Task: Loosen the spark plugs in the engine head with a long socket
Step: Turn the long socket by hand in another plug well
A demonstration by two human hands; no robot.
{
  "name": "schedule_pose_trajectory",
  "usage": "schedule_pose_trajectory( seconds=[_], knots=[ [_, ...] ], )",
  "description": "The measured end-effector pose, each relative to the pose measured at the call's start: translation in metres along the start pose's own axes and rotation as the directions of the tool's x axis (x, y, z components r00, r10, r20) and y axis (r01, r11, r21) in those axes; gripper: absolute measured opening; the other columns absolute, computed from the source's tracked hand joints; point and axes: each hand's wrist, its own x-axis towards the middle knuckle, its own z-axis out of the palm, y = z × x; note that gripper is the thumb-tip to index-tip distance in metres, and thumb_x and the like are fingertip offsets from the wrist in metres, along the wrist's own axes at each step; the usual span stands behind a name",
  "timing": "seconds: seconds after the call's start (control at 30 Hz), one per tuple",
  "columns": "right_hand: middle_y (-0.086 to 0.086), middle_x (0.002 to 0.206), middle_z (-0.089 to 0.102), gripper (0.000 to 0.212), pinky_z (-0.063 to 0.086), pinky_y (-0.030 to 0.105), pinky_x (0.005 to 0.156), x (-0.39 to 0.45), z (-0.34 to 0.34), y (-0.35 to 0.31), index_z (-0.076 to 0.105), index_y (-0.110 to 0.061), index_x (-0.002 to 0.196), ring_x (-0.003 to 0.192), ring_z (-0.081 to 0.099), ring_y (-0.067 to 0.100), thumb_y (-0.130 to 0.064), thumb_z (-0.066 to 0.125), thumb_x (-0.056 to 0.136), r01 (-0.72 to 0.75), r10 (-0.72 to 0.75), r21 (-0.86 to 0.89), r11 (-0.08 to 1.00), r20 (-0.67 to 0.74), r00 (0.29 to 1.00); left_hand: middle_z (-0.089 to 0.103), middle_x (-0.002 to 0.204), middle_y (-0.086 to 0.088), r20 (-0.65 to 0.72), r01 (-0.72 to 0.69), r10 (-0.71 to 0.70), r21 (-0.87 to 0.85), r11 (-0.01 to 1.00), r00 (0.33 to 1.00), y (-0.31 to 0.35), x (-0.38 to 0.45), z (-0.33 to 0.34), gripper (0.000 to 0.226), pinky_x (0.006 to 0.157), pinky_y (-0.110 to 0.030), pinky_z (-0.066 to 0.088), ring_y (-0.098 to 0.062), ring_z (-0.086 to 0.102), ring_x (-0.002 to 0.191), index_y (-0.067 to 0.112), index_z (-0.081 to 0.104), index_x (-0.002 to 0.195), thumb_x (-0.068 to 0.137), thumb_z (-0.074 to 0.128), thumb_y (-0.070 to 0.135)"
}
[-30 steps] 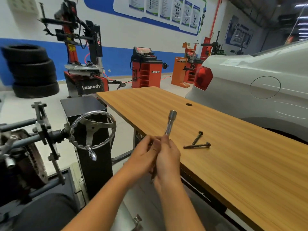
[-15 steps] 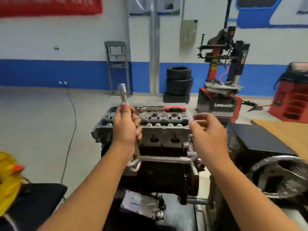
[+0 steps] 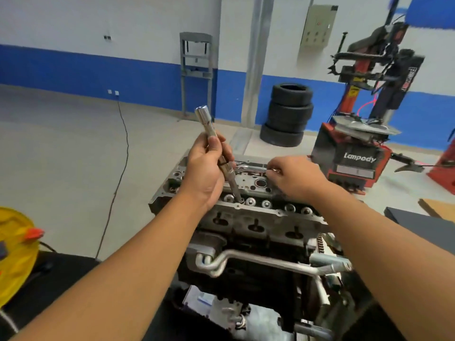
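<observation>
My left hand (image 3: 204,173) grips a long chrome socket (image 3: 209,129) around its middle. The tool leans with its wide end up and to the left, and its thin lower tip is down at the near side of the grey engine head (image 3: 258,214). A round plug well (image 3: 261,183) shows just right of the tool. My right hand (image 3: 298,178) reaches over the far side of the head, its fingertips curled onto a chrome ratchet wrench (image 3: 248,167) that lies there. The wrench's handle is hidden under that hand.
The engine sits on a stand straight ahead, with metal pipes (image 3: 246,257) across its front. A stack of tyres (image 3: 288,114) and a red tyre changer (image 3: 364,153) stand behind it. A yellow object (image 3: 14,252) is at the left edge, a dark cabinet top (image 3: 423,222) at the right.
The view turned from the wooden bench to the engine. My left hand brought the socket's lower tip down to the head, and my right hand reached forward onto the ratchet wrench.
</observation>
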Motion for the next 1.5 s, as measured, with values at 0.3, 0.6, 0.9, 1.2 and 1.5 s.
schedule_pose_trajectory(
  seconds=[0.3, 0.6, 0.9, 1.2, 1.5],
  knots=[
    [-0.003, 0.098, 0.057, 0.031, 0.039, 0.04, 0.067, 0.015, 0.005, 0.004, 0.054, -0.023, 0.1, 0.091, 0.048, 0.024, -0.051, 0.043, 0.106, 0.122, -0.15, -0.271, 0.955, -0.088, 0.985, 0.05, 0.07, -0.003, 0.156, -0.005, 0.017, -0.081, 0.997, 0.988, -0.014, 0.008, -0.003, 0.02, 0.074, -0.031, 0.049, -0.018, 0.05, 0.07, 0.017, 0.061, 0.096, 0.099, 0.052, 0.034],
    [0.008, 0.087, 0.065, 0.031, 0.056, 0.039, 0.057, 0.009, -0.036, -0.007, 0.062, -0.01, 0.1, 0.063, 0.061, 0.02, -0.036, 0.049, 0.108, -0.19, 0.368, 0.853, 0.486, -0.002, 0.93, 0.078, 0.093, -0.005, 0.319, -0.176, 0.07, 0.316, 0.932, 0.945, -0.01, 0.013, -0.019, 0.01, 0.084, -0.04, 0.064, -0.026, 0.077, 0.094, 0.025, 0.071, 0.102, 0.101, 0.062, 0.019],
    [0.011, 0.072, 0.06, 0.005, 0.037, 0.027, 0.043, -0.002, -0.072, -0.03, 0.057, -0.024, 0.112, 0.045, 0.037, 0.016, -0.027, 0.053, 0.108, 0.078, 0.153, 0.969, 0.235, -0.116, 0.981, 0.077, 0.094, -0.001, 0.294, -0.101, 0.012, 0.29, 0.952, 0.956, -0.021, 0.006, -0.014, 0.011, 0.078, -0.033, 0.061, -0.024, 0.077, 0.089, 0.038, 0.075, 0.096, 0.091, 0.066, 0.033],
    [-0.015, 0.085, 0.061, 0.046, 0.051, 0.035, 0.073, -0.019, -0.109, -0.05, 0.055, -0.054, 0.119, 0.074, 0.061, 0.011, -0.019, 0.072, 0.096, 0.314, -0.14, 0.431, 0.846, -0.388, 0.911, 0.074, 0.091, -0.007, 0.394, -0.133, -0.001, 0.312, 0.941, 0.919, -0.022, 0.002, -0.016, 0.042, 0.086, -0.038, 0.062, -0.017, 0.071, 0.084, 0.037, 0.076, 0.096, 0.078, 0.071, 0.074],
    [-0.022, 0.094, 0.063, 0.059, 0.052, 0.038, 0.074, -0.039, -0.137, -0.058, 0.037, -0.069, 0.125, 0.082, 0.061, 0.009, -0.025, 0.067, 0.099, 0.27, -0.241, 0.083, 0.959, -0.259, 0.936, 0.075, 0.089, -0.004, 0.374, -0.12, -0.008, 0.316, 0.941, 0.927, -0.027, 0.003, -0.015, 0.018, 0.089, -0.049, 0.061, -0.021, 0.07, 0.082, 0.025, 0.074, 0.101, 0.09, 0.069, 0.038]
  ],
)
